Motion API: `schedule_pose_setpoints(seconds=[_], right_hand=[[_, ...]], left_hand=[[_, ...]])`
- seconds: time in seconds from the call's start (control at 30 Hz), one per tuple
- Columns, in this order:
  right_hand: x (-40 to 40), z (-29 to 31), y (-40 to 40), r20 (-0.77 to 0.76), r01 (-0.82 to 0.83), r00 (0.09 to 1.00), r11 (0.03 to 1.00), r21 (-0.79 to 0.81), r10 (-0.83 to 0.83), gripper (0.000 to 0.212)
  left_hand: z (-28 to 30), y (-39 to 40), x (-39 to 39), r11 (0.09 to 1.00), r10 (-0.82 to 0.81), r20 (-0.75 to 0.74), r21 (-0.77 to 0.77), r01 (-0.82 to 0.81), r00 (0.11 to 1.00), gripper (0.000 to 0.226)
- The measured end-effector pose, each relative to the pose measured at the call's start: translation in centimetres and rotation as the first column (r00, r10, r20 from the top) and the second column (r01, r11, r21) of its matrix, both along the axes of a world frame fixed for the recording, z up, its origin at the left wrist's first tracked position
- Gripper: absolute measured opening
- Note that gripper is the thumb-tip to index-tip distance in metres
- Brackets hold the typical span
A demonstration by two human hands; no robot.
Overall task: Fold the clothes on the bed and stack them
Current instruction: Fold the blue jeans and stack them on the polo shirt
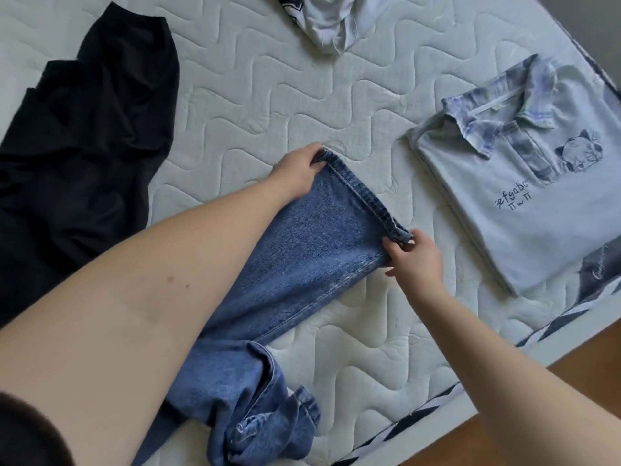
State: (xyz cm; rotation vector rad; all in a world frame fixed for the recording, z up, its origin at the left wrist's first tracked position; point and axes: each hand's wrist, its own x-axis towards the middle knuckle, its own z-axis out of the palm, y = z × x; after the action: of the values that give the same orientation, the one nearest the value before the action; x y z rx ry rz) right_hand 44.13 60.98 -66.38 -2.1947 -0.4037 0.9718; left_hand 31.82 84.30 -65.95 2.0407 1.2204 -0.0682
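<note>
Head view shows my left hand point(299, 173) and right hand point(415, 255) each pinching a corner of the hem of the blue denim jeans point(302, 250) — both closed on cloth. I judge this denim heavy and fairly stiff, so the thick stitched hem is the surest hold. The jeans run from my hands back toward me across the white quilted mattress point(268, 95), bunched at the near end — a folded pale blue polo shirt point(524, 203) lies to the right.
</note>
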Motion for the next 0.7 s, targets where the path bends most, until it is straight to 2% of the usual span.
schedule_pose_setpoints(seconds=[0.1,0.17,0.23,0.33,0.43,0.5,0.57,0.63,0.7], right_hand=[[0.3,0.4,-0.1,0.122,-0.050,0.990,0.992,-0.116,0.064,0.026],[-0.3,1.2,-0.7,0.241,-0.032,0.968,0.987,-0.157,0.070,0.033],[-2.2,2.2,-1.6,0.279,-0.123,0.949,0.988,-0.095,0.145,0.028],[-6.8,3.6,-3.7,0.194,-0.456,0.871,0.890,-0.027,0.452,0.023],[-12.1,4.0,-6.0,-0.009,-0.720,0.692,0.689,-0.081,0.722,0.020],[-15.4,3.7,-7.7,-0.155,-0.812,0.583,0.565,-0.143,0.798,0.033],[-18.2,3.4,-9.4,-0.203,-0.864,0.500,0.468,-0.185,0.842,0.047],[-20.4,3.3,-10.7,-0.163,-0.879,0.464,0.429,-0.210,0.871,0.047],[-21.5,3.4,-11.2,-0.115,-0.867,0.484,0.458,-0.199,0.867,0.032]], left_hand=[[0.2,-0.8,0.3,0.987,-0.003,-0.114,0.159,0.021,0.994,0.038],[1.0,-1.7,-0.7,0.967,0.053,-0.039,0.251,-0.041,0.998,0.043],[1.8,-3.3,-2.8,0.954,0.064,0.058,0.288,-0.078,0.996,0.044],[2.8,-6.7,-7.3,0.965,-0.015,0.138,0.262,-0.021,0.990,0.036],[3.6,-11.3,-12.7,0.984,-0.020,0.189,0.175,-0.014,0.982,0.021],[4.0,-14.5,-16.6,0.995,0.002,0.140,0.099,-0.016,0.990,0.011],[4.1,-17.4,-20.6,0.996,-0.061,0.027,0.071,0.059,0.998,0.014],[4.3,-19.6,-24.4,0.978,-0.185,-0.096,0.078,0.193,0.978,0.034],[4.4,-21.0,-27.8,0.947,-0.281,-0.158,0.114,0.300,0.947,0.048]])
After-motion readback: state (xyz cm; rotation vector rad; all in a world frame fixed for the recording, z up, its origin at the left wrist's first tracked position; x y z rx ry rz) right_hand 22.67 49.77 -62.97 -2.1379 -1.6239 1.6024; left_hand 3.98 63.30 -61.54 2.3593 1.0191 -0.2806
